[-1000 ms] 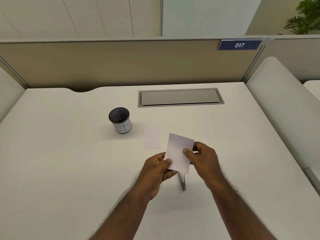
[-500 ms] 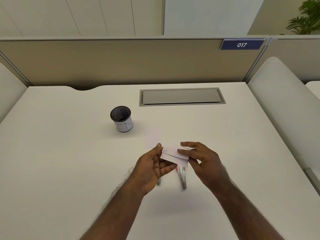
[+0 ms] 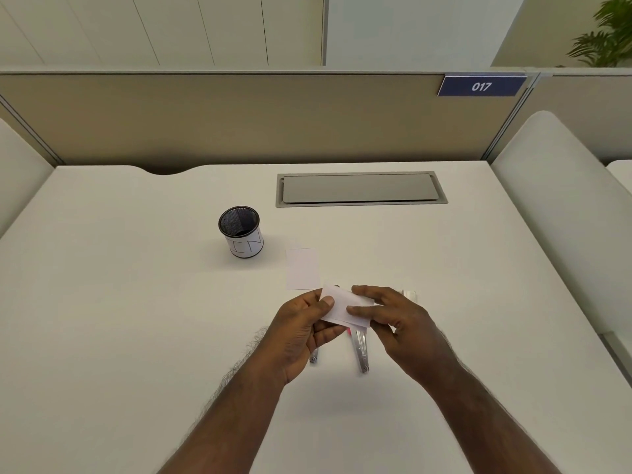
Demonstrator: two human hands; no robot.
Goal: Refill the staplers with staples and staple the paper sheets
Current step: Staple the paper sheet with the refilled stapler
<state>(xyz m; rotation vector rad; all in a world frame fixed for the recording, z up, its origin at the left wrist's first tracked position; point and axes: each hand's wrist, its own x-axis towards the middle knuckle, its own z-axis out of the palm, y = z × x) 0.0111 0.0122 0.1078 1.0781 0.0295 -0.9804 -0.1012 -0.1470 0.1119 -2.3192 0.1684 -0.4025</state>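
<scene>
My left hand (image 3: 304, 331) and my right hand (image 3: 398, 325) both pinch a small stack of white paper sheets (image 3: 342, 307), held nearly flat just above the desk. Under the sheets lies an opened metal stapler (image 3: 360, 352) with a bit of pink showing at its far end. A second metal stapler end (image 3: 313, 356) pokes out from under my left palm. Another white paper sheet (image 3: 302, 268) lies flat on the desk beyond my hands. A small pale box (image 3: 409, 294) sits just past my right hand.
A black mesh cup (image 3: 241, 232) with a white label stands at the left back of the white desk (image 3: 119, 319). A grey cable hatch (image 3: 360, 188) is set into the desk near the beige partition (image 3: 239, 118). White side panels border both sides.
The paper sheets went from standing upright in my fingers to lying nearly flat and lower over the stapler. The second stapler end came into sight below my left hand.
</scene>
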